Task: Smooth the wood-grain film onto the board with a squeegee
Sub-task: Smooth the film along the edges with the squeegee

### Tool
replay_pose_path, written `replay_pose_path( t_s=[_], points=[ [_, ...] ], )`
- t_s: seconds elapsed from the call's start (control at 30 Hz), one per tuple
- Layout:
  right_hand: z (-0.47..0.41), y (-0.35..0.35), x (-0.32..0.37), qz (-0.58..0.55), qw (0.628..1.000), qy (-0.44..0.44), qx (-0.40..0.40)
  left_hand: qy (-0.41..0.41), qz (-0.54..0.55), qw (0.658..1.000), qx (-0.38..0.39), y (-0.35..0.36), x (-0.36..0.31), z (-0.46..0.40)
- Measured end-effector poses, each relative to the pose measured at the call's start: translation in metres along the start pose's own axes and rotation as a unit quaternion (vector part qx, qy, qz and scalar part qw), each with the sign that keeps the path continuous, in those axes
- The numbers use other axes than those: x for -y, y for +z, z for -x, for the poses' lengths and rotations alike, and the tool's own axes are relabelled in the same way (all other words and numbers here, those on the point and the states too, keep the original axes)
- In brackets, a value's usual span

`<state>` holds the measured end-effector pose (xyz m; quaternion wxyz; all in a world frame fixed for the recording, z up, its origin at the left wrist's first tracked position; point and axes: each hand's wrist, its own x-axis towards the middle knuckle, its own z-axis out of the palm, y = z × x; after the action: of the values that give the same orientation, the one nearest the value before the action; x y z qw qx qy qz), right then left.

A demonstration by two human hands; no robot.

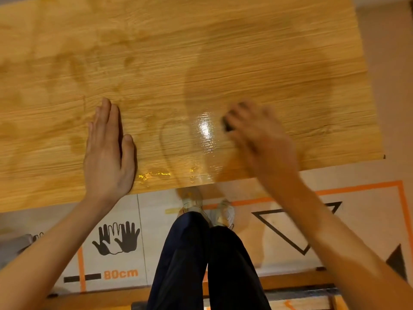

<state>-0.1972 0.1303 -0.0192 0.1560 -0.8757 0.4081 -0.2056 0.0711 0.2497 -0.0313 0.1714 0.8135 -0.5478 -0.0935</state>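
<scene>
The wood-grain film [178, 63] covers the board and fills the upper part of the head view, with a glossy patch near the front edge. My left hand [107, 148] lies flat on the film, fingers straight and together, near the board's front edge. My right hand [257, 135] is blurred by motion over the film to the right of the glossy patch. Its fingers are curled round a small dark squeegee [228, 125], of which only one end shows at the fingertips.
The board's front edge [268, 173] runs across the middle, its right corner [383, 156] near the frame's right side. Below it are my legs [201, 253] in dark trousers, and a floor mat [125, 242] with printed hand marks, orange lines and black triangles.
</scene>
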Motion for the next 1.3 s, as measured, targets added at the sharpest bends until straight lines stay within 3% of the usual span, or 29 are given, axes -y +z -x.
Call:
replay_pose_path(
  t_s=[0.07,0.13,0.23,0.33,0.47,0.6,0.7,0.8,0.87,0.97,1.07,1.17,1.23,1.3],
  points=[
    [0.01,-0.02,-0.022,-0.012,0.992,0.115,-0.051,-0.001,0.0,1.0,-0.004,0.001,-0.001,0.0],
    [0.007,-0.011,-0.008,-0.01,0.983,0.166,-0.081,-0.004,-0.003,1.0,-0.007,0.001,-0.002,0.001],
    [-0.015,0.038,0.055,0.009,0.997,0.071,-0.04,-0.005,-0.005,1.0,-0.005,0.0,-0.001,-0.001],
    [-0.032,0.079,0.111,-0.044,0.999,-0.027,0.017,0.0,-0.009,1.0,-0.004,0.001,0.0,-0.001],
    [-0.027,0.047,0.068,-0.045,0.995,-0.077,0.05,0.001,-0.01,1.0,-0.01,0.0,0.0,0.0],
    [0.017,-0.016,-0.005,-0.01,0.998,0.058,-0.005,0.003,-0.008,1.0,-0.016,0.0,-0.002,-0.001],
    [0.021,-0.009,0.009,0.003,0.99,0.134,-0.036,-0.001,-0.011,1.0,-0.018,0.0,-0.001,0.0],
    [0.015,0.041,0.073,0.042,0.999,0.031,0.016,-0.001,-0.014,1.0,-0.016,0.001,-0.001,0.0],
    [0.019,0.068,0.114,-0.013,0.996,-0.037,0.082,0.0,-0.014,1.0,-0.016,0.0,-0.001,-0.002],
    [0.023,0.062,0.1,-0.05,0.989,-0.093,0.103,0.005,-0.019,1.0,-0.014,0.0,0.001,-0.002],
    [0.03,0.014,0.037,-0.004,0.995,-0.01,0.1,0.007,-0.015,1.0,-0.014,0.001,0.0,0.0],
    [0.045,-0.025,-0.001,-0.014,0.991,0.136,-0.014,0.005,-0.011,1.0,-0.024,0.001,-0.001,0.001],
    [0.043,-0.013,0.017,0.006,0.981,0.182,-0.074,0.003,-0.01,1.0,-0.026,0.001,0.0,0.001],
    [0.034,0.017,0.053,0.038,0.986,0.145,-0.077,0.003,-0.009,1.0,-0.025,0.001,0.001,0.001]
  ],
)
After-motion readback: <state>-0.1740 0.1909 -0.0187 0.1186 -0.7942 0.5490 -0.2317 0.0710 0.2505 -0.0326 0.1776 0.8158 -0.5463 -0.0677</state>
